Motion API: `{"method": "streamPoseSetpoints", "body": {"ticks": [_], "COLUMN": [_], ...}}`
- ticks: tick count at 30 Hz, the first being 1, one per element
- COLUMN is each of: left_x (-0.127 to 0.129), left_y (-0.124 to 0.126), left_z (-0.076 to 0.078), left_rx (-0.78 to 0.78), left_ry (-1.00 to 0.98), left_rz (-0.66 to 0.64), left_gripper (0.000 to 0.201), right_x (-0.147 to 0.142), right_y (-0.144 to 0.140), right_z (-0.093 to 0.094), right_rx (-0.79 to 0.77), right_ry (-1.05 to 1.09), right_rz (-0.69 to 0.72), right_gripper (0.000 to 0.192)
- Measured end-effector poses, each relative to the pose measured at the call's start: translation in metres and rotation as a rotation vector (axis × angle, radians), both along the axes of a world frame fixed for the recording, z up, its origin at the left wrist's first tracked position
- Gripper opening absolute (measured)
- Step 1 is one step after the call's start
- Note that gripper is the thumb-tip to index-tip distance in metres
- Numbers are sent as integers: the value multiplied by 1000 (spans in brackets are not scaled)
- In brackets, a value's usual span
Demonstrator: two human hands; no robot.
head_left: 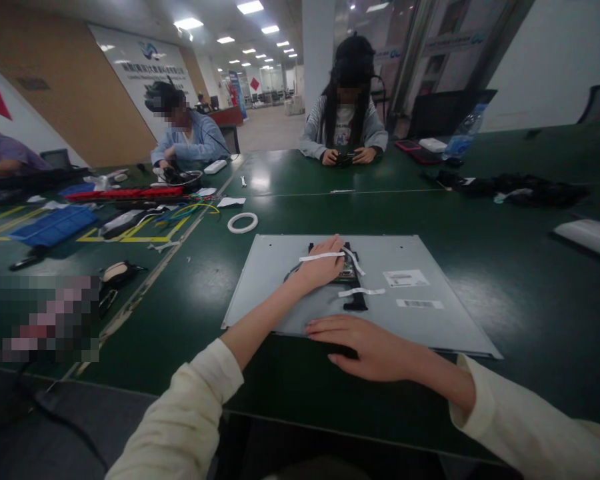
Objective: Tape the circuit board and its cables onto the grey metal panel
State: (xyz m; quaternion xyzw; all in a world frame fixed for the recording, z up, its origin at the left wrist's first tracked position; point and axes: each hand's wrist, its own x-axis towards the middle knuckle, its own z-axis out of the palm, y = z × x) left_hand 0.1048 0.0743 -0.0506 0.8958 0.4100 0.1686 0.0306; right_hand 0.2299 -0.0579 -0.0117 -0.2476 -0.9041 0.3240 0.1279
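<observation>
On a dark-green table (500,287), close to its near edge: a flat, light-grey rectangular panel (405,320). Around mid-panel: a black bracket-like frame (356,303) beside a small, dark circuit board (349,272), both partly hidden under the left hand (325,267). Left hand palm down over board and frame, fingers toward the panel's far edge; gripping or merely resting, cannot tell. Right hand (365,347) open, palm down, fingers extended, thumb apart; fingertips at the panel's near edge, palm nearer the table's near edge. Contact with panel unclear.

Across the back of the left hand: a narrow white strip (321,257). Just right of that hand: a curved white strip (354,260). Across the frame's near part: a wavy white strip (361,292). Toward the panel's right edge: a white printed label (406,278), and nearer, a slim white barcode label (420,304).

Beyond the panel's far left corner: a flat white ring (243,231). Toward the table's left: a blue plastic tray (50,237). At the table's far edge: a person in a grey jacket (343,127), small dark object (345,159) in both hands.
</observation>
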Motion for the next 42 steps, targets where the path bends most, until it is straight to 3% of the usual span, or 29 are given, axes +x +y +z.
{"method": "streamPoseSetpoints", "body": {"ticks": [4,6,12,15,19,22,33,42], "left_x": [1,1,1,0,0,1,2,5], "left_y": [3,7,10,8,8,9,6,7], "left_z": [-5,-8,-8,-6,-4,-4,1,0], "left_rx": [9,12,-14,-3,4,4,5,23], "left_ry": [35,61,133,132,144,156,176,205], "left_rz": [-9,-25,-69,-64,-55,-58,-72,-48], "left_gripper": [47,46,42,42,42,41,41,38], "right_x": [-1,2,32,51,69,73,65,64], "right_y": [-1,4,53,76,82,79,70,67], "right_z": [3,5,-2,-21,-46,-53,-47,-41], "right_rx": [24,104,457,485,455,442,455,493], "right_ry": [34,76,115,98,47,17,-117,-170], "right_rz": [-20,-97,-630,-762,-763,-718,-513,-476], "right_gripper": [38,33,33,41,45,48,57,57]}}
